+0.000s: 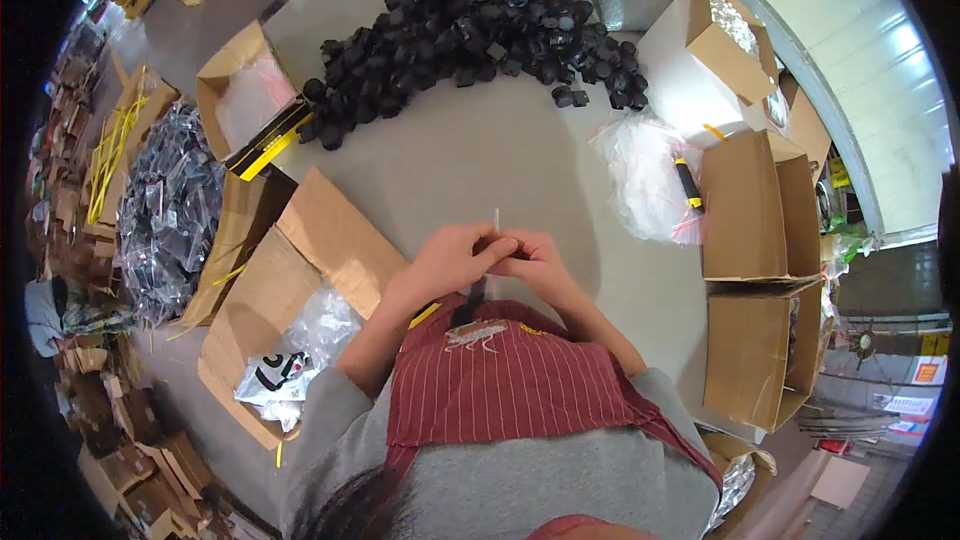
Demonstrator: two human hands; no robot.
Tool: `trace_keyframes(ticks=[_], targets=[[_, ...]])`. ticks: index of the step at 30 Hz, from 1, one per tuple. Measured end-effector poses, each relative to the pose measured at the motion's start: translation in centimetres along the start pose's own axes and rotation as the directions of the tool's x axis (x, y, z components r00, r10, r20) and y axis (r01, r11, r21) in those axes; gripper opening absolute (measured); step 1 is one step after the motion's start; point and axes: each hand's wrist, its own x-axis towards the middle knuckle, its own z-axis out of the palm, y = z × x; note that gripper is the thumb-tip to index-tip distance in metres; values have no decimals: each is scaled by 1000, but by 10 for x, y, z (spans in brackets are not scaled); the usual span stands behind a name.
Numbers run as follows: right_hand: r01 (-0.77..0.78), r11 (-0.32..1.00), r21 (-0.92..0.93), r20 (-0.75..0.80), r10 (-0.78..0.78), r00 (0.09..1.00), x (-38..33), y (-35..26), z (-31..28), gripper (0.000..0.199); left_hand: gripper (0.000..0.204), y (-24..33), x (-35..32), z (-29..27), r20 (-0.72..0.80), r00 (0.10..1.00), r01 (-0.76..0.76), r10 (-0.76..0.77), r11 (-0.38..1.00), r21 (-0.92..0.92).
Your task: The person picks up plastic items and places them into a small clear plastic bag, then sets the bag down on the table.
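Note:
Near the front edge of the table, my left hand [450, 258] and my right hand [535, 262] meet with fingertips pinched together. Between them is a small clear plastic bag [496, 218], its thin edge sticking up above the fingers and more of it hanging below. Something dark shows beneath the hands, but whether it lies inside the bag I cannot tell. Beyond my hands, a large heap of small black plastic parts [470, 25] curves across the far side of the table [480, 155].
Loose clear bags [645, 175] lie at the right, with a yellow-and-black knife [688, 183] on them. Open cardboard boxes [740, 205] line the right edge. A box of clear bags [250, 100] stands far left; a carton of packed pieces [175, 210] is at left.

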Motion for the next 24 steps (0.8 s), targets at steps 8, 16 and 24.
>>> trace_keyframes(ticks=[8,16,24], targets=[[-71,980,183,-73,86,994,-13,-7,-19,12,23,-11,-1,27,-101,988,-153,117,836,-527],[169,908,-384,-244,-276,930,-13,8,-11,9,12,-12,-2,30,-246,963,-204,105,884,-421],[82,161,-983,-54,-693,719,12,1,-25,29,16,-22,21,32,-434,814,-146,385,860,489]])
